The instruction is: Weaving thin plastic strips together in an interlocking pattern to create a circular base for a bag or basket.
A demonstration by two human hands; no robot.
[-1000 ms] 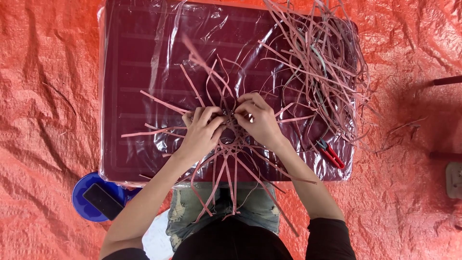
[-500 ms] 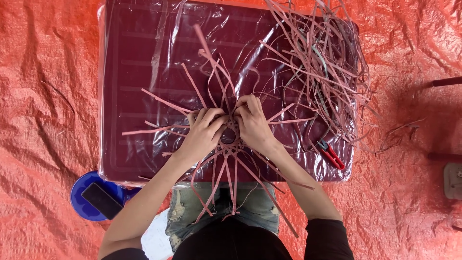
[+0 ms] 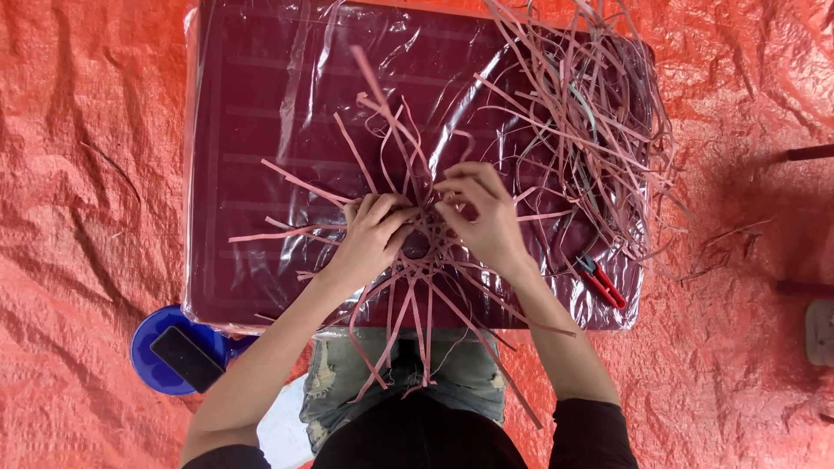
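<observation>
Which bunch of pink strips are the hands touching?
The spread-out star of strips in the middle of the dark red table. The left hand and right hand pinch its centre. The loose tangled pile at the far right corner lies untouched.

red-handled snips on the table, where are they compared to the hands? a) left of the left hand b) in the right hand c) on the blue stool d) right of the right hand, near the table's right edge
d: the red-handled snips lie on the plastic-covered table to the right of the right hand, near the table's right edge, untouched, while both hands, the left hand too, are on the woven strips.
</observation>
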